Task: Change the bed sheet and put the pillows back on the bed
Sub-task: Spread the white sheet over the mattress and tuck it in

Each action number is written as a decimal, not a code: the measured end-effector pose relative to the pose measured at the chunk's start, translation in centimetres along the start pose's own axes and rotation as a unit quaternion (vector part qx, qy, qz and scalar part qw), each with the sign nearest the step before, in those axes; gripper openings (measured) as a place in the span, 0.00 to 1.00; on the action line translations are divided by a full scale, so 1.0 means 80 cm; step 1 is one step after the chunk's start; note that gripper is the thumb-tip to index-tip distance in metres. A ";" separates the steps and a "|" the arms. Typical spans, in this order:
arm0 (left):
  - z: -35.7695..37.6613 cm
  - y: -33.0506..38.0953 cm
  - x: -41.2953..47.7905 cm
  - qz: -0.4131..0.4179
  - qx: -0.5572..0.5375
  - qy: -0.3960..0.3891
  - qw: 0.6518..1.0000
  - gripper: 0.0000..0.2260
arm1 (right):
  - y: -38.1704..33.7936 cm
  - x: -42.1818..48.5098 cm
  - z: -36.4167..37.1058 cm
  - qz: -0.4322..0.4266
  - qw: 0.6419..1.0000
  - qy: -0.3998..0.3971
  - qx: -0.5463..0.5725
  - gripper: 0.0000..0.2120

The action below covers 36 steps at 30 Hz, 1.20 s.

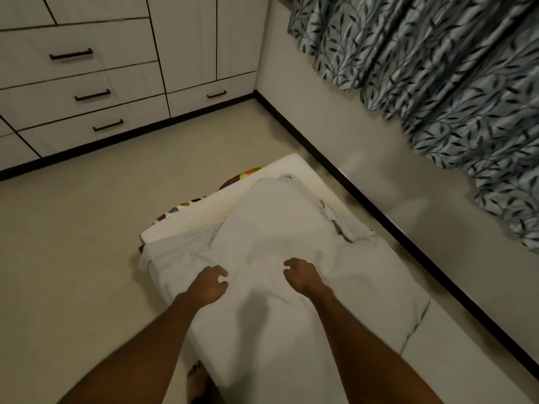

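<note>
So the plain off-white fabric bed sheet (277, 228) was lying straight ahead of both hands, draped loose and wrinkly over the thick cream foam mattress (204, 211) on the floor, and the mattress's long axis ran away from the person toward the far corner by the wall. The left hand (211, 282) and right hand (302, 275) were side by side over the near-middle of the bed sheet, roughly level, both with fingers half curled like claws. No cloth looked bunched in either, so I'd say they held nothing, though whether they were touching it or just above it I couldn't tell. The far left corner of the mattress was bare, with a bit of white cloth with coloured spots (242, 176) poking out beside it. My guess is the bed sheet needed pulling forward and left toward that corner, and the left hand was the nearer one. No pillows in view
</note>
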<state>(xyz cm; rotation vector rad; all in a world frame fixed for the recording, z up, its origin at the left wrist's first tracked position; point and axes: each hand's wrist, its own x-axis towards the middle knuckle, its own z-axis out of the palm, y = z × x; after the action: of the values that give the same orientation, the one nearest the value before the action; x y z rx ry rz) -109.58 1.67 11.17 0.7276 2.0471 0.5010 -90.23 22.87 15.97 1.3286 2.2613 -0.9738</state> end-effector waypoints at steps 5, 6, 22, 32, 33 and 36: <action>0.048 0.019 -0.120 0.026 0.031 0.010 0.999 0.13 | 0.047 -0.142 0.028 -0.009 1.000 0.003 0.002 0.20; 0.062 0.023 -0.155 0.032 0.041 0.010 0.999 0.14 | 0.062 -0.179 0.032 -0.011 1.000 0.007 0.006 0.21; 0.344 0.118 -0.504 0.170 0.257 -0.101 0.946 0.19 | 0.316 -0.641 0.134 0.061 0.994 0.088 0.012 0.24; 0.460 0.140 -0.550 0.228 0.342 -0.190 0.891 0.16 | 0.463 -0.823 0.258 0.217 0.961 0.132 0.110 0.23; 0.468 0.138 -0.555 0.232 0.342 -0.193 0.890 0.16 | 0.470 -0.833 0.267 0.225 0.959 0.131 0.115 0.23; 0.516 0.141 -0.568 0.255 0.352 -0.216 0.874 0.16 | 0.499 -0.864 0.289 0.259 0.943 0.149 0.147 0.23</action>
<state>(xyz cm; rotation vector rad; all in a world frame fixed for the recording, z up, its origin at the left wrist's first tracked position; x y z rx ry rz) -51.25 -16.89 23.54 1.6753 1.5664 -0.1639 -22.12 -23.79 25.24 2.1867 1.8279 -0.9866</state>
